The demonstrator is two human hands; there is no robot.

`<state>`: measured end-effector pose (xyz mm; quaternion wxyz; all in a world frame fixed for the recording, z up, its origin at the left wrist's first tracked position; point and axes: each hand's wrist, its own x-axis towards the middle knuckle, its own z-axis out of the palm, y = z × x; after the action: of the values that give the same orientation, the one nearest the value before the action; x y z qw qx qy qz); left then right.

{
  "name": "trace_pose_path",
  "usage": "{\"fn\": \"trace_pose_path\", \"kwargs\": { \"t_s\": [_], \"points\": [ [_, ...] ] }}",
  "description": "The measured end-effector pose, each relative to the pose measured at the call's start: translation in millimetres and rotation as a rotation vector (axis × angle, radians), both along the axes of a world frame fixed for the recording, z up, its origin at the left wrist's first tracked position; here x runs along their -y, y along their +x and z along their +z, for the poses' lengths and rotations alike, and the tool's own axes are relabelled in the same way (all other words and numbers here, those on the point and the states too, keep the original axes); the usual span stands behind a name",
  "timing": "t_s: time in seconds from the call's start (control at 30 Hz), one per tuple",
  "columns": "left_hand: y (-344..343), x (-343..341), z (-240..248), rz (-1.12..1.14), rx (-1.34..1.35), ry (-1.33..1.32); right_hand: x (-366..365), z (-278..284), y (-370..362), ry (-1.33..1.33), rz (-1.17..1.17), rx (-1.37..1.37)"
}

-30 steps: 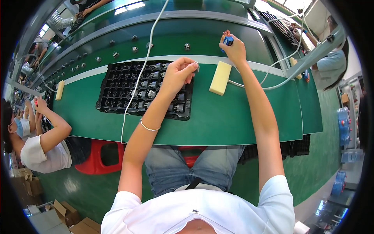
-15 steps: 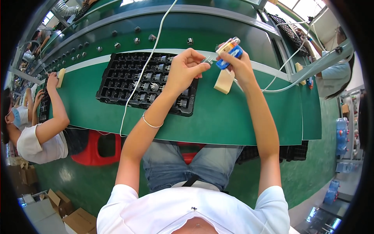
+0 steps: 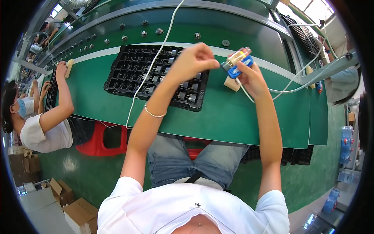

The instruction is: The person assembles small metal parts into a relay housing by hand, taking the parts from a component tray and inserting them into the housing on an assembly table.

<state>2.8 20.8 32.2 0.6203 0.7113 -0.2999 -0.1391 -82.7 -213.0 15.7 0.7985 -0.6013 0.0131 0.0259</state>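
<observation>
One component leaves clear view; left hand (image 3: 194,60) blurred, grip unclear. At its three o'clock, right hand (image 3: 253,80) grips blue device (image 3: 240,69), perhaps loaded.

"What's over on the left?"

"A co-worker (image 3: 43,132) in a white top and light blue mask (image 3: 22,108), with a red stool (image 3: 92,145) just beside."

"And lower down?"

"Cardboard boxes (image 3: 80,211), one with its flaps open, near the corner of the view, by the green floor (image 3: 99,177)."

"Anything on the right?"

"Large blue bottles (image 3: 346,144) along the far edge. Above them, another person (image 3: 343,86) in a greyish-blue top, partly cut off, and a bright window (image 3: 310,9) near the top."
</observation>
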Motion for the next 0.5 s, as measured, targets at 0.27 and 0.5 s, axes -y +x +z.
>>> {"fn": "trace_pose_path", "kwargs": {
  "t_s": [0.27, 0.5],
  "points": [
    [39, -71, 10, 0.512, 0.343, 1.209, 20, -7, -16, -0.781, -0.534, 0.227],
    [49, -65, -9, 0.501, 0.373, 1.169, 8, -11, -19, -1.099, -0.537, 0.352]
  ]
}}
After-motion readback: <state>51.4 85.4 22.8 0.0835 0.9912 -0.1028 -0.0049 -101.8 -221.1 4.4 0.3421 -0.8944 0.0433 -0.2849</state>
